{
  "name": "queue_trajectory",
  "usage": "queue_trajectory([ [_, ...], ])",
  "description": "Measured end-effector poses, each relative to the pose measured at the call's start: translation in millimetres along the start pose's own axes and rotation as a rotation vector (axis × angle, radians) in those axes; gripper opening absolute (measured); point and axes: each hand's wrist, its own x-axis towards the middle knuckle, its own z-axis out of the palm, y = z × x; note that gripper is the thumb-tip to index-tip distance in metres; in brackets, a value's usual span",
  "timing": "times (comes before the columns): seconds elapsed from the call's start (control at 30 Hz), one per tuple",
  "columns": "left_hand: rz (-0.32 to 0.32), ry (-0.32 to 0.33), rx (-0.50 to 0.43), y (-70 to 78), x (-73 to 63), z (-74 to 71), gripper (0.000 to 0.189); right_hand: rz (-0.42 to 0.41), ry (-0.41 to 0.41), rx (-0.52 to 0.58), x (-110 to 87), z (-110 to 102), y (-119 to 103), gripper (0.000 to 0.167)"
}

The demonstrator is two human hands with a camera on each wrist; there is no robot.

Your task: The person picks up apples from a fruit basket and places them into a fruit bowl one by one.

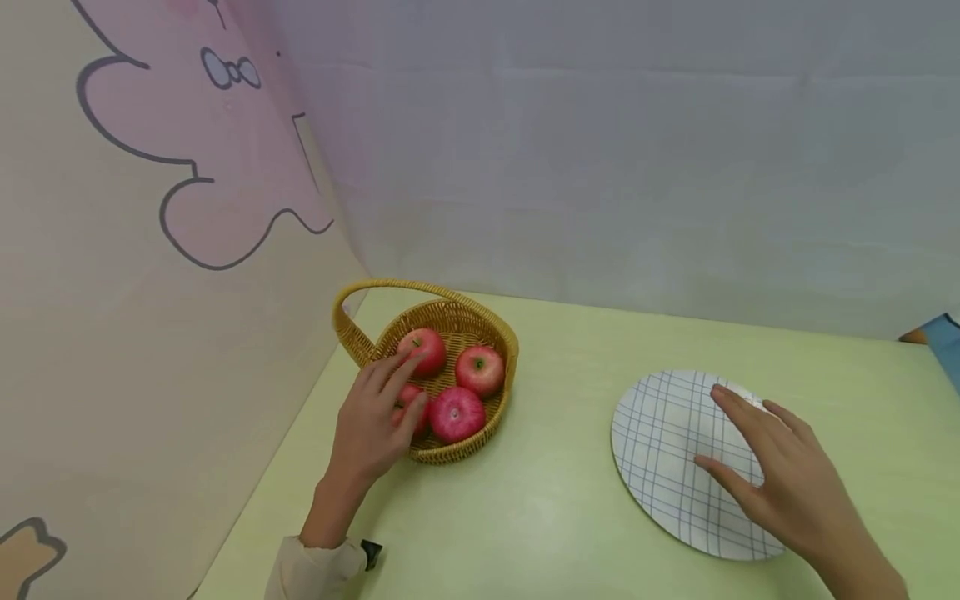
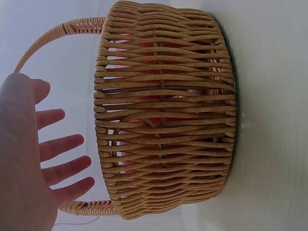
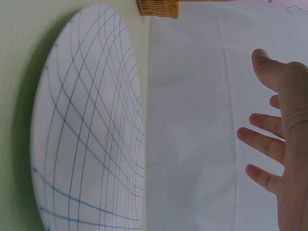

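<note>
A wicker basket [image 1: 501,410] with an arched handle [image 1: 397,285] stands at the left of the table. Inside it lie several red apples [image 1: 480,371], one of them a deeper pink [image 1: 457,414]. My left hand [image 1: 375,412] hovers over the basket's near left side, fingers spread above the apples; in the left wrist view the hand [image 2: 48,159] is beside the basket's rim and grips nothing. To the right lies a round white plate [image 1: 667,450] with a blue grid pattern. Above its right part hangs my right hand [image 1: 787,475], fingers apart and holding nothing.
The pale green table [image 1: 555,517] meets a white back wall [image 1: 600,183]. At the left rises a side wall [image 1: 150,350] with pink cartoon drawings. A blue and orange object [image 1: 941,342] shows at the far right edge.
</note>
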Motion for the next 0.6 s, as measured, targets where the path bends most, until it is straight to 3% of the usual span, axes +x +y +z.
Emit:
queue_trajectory([
  [0.2, -0.074, 0.048, -0.021, 2.0, -6.6, -2.2, 0.052, 0.022, 0.028, 0.082, 8.8, 11, -7, 0.080],
  [0.43, -0.182, 0.111, -0.068, 2.7, -14.5, -4.7, 0.046, 0.086, -0.022, 0.182, 14.5, 22, -19, 0.076],
  [0.6, -0.263, 0.147, -0.089, 1.2, -22.0, -4.7, 0.043, 0.078, -0.044, 0.227, 21.3, 28, -28, 0.072],
])
